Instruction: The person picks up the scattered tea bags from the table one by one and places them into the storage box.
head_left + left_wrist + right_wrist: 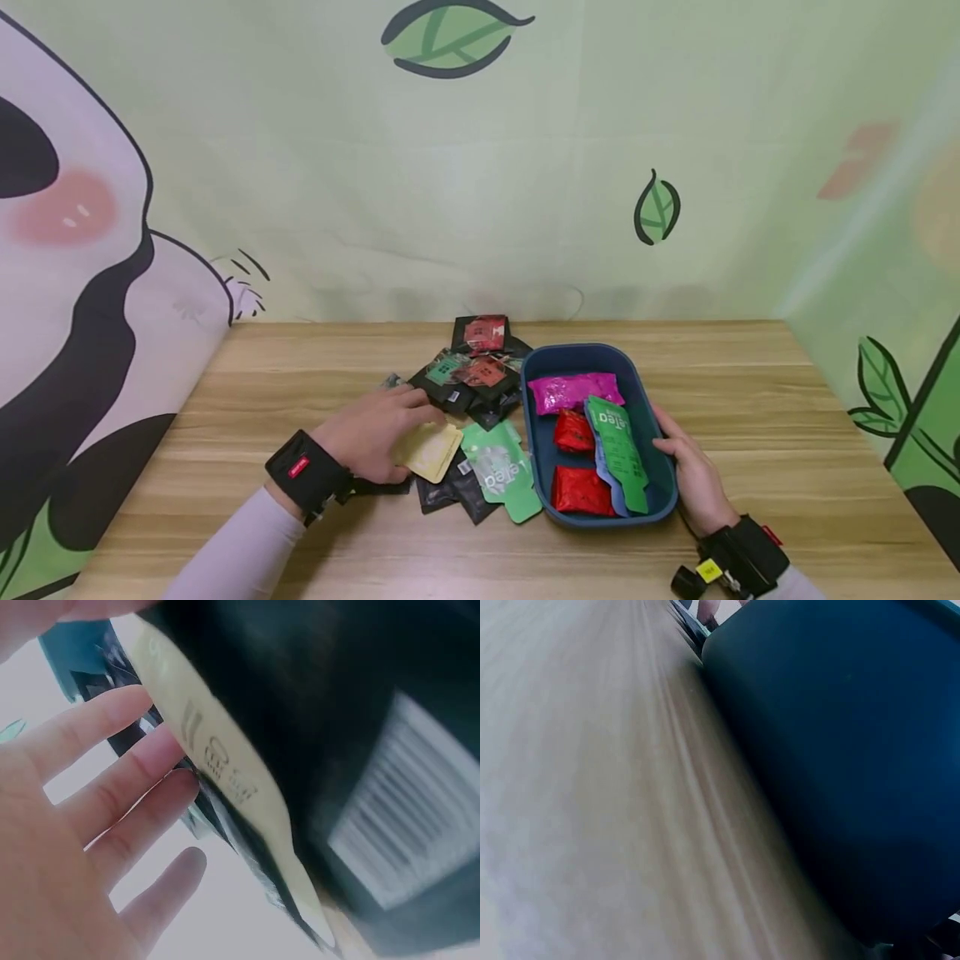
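My left hand (386, 433) reaches into a loose pile of flat packets and grips a pale yellow packet (431, 451) between thumb and fingers. In the left wrist view, the fingertips lie against the yellow packet (217, 750), and a black packet with a barcode (405, 802) looms close to the camera. My right hand (693, 475) holds the right side of a blue plastic container (531, 433), thumb at the rim. Inside lie a pink packet (573, 392), two red packets (575, 432) and a green packet (618, 454) over a light blue one (602, 475).
Black packets with red and teal labels (487, 375) are heaped behind the left hand. A green packet (498, 471) and dark packets (472, 492) lie left of the container. All rest on a wooden table (315, 367) against a printed cloth backdrop (480, 208).
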Demonstrator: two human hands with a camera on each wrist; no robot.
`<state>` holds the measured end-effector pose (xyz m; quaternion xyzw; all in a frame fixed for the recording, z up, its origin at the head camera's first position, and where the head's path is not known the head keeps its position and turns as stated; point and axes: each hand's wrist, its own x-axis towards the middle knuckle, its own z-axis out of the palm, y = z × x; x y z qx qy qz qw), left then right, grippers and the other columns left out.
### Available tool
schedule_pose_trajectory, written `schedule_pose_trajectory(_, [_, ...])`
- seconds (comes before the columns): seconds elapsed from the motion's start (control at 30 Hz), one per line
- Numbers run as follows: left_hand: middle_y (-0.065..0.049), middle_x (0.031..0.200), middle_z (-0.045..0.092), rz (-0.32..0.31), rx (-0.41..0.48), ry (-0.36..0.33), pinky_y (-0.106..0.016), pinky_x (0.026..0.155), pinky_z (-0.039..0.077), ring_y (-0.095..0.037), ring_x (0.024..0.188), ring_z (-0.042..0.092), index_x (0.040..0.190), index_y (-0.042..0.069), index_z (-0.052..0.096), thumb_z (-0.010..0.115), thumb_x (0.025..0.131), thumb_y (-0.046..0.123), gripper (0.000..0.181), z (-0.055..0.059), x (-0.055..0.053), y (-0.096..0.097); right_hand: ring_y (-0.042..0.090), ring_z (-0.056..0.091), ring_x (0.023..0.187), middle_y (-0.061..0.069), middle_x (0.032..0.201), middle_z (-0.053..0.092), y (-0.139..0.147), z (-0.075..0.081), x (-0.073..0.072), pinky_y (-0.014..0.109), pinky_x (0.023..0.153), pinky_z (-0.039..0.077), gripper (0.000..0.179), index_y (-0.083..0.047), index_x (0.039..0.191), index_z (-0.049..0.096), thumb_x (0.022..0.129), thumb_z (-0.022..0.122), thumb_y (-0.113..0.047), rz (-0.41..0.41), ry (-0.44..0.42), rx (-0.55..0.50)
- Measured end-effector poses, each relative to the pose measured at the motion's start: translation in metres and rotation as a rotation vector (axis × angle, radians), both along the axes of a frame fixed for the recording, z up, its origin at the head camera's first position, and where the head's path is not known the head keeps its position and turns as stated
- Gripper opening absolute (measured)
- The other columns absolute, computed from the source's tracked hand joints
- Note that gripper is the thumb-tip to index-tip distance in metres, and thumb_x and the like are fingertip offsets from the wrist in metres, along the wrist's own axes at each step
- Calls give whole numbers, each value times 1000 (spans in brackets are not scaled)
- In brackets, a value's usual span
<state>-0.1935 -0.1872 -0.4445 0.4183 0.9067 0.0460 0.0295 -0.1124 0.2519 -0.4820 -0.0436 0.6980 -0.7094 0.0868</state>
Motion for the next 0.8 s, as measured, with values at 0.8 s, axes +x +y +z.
schedule_pose_trajectory(0.8, [10, 122, 49, -326, 215, 86, -29, 98, 39, -6, 113, 43, 134, 25, 58, 79, 69, 40, 69, 62, 9, 100, 28, 7, 150, 12, 167, 9, 0, 0, 0, 12, 104, 29, 62, -6, 162, 12, 105, 29, -25, 12, 7, 3])
